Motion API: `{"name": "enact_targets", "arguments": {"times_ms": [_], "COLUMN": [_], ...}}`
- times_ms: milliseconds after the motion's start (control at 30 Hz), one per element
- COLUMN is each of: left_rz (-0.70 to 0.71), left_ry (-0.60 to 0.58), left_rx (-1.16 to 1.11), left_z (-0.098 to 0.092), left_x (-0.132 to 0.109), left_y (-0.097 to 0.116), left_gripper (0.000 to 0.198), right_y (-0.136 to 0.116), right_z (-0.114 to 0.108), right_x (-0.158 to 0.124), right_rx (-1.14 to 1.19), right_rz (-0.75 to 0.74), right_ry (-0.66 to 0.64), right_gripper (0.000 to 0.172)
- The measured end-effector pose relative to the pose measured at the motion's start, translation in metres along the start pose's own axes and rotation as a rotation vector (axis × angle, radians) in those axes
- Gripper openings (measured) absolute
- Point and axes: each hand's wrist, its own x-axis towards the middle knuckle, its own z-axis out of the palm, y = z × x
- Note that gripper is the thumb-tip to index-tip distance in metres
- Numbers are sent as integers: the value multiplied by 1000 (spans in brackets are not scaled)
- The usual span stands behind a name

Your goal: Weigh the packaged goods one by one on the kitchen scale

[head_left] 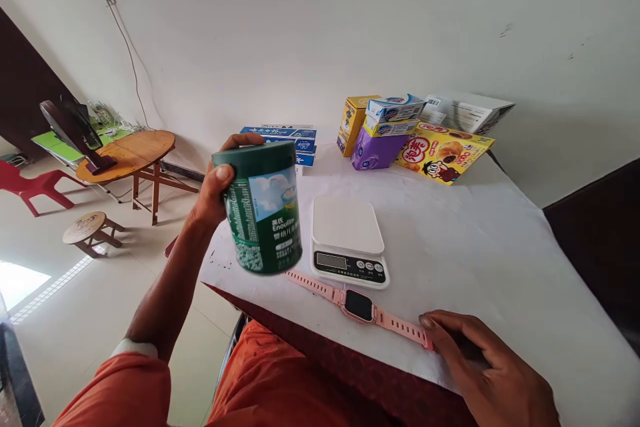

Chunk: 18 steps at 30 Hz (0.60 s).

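Canister (270, 227) in left hand (215, 180), beside kitchen scale (345, 223)

We are finding the two hands well apart over the near side of the white-covered table (480, 240). The left hand is clasping the green canister at its lid end, the thumb bearing on the near side and the fingers wrapping behind. The canister's long axis is running roughly upright, its top leaning a little to the left, and its printed label is facing us.

On position, we are noting that the canister is hanging just left of the kitchen scale, with the weighing platform lying to its right. The left hand is sitting nearer that platform than the right hand (500, 360), which is resting at the near right.

A pink watch (359, 305) is stretching lengthwise along the scale's near side, its strap running rightward to the right hand. The right fingertips are meeting the strap's end; whether they are pinching it or merely touching, we cannot tell.

Towards the wall, we are recording blue boxes (303, 140) behind the canister and a yellow box (445, 150) farther right.
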Motion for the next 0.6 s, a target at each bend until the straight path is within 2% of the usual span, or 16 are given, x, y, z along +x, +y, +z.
{"name": "enact_targets", "arguments": {"times_ms": [100,167,233,400,500,600], "left_rz": [136,152,121,-16,8,62], "left_ry": [18,80,152,297,347,360], "left_rx": [373,605,739,809,844,882], "left_z": [-10,-17,-23,-34,-37,-37], "left_x": [12,19,26,45,55,61], "left_y": [-5,-14,-29,-73,-90,-97], "left_gripper": [75,72,72,69,71,70], "right_y": [3,4,4,4,6,7], "right_z": [-1,-1,-2,0,1,1], "right_x": [0,-1,0,0,0,-1], "right_rx": [0,3,4,9,5,9], "right_rz": [-33,-51,-74,-79,-80,-86], "right_ry": [-11,-11,-1,18,30,34], "right_gripper": [35,35,35,37,38,39]}}
